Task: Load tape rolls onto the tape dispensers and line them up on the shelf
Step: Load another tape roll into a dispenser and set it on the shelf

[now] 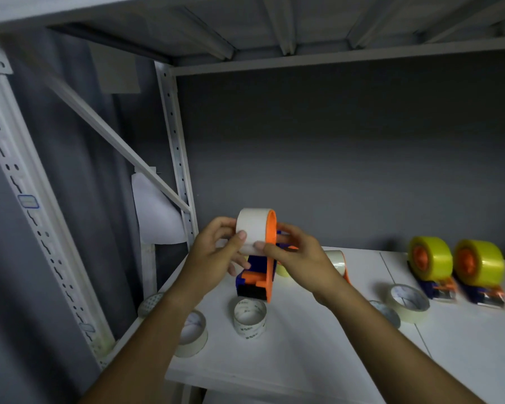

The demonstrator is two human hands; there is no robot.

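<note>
The shelf (318, 330) carried 2 loaded yellow dispensers (430, 265) at the right, well apart from the work, while the orange dispenser (267, 258) was held above its left end. The left hand (216, 255) and right hand (298, 258) both gripped the white tape roll (252, 228) seated on it; the roll probably needed pressing fully home with the strip led toward the blade. 3 loose rolls (250, 316) lay directly below and crowded the set-down spot.

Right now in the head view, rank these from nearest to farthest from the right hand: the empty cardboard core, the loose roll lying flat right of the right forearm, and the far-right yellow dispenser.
From the right hand:
1. Empty cardboard core, standing just below the held dispenser, to the hand's lower left.
2. Loose roll, flat on the shelf to the right.
3. Far-right yellow dispenser, at the row's right end.
</note>
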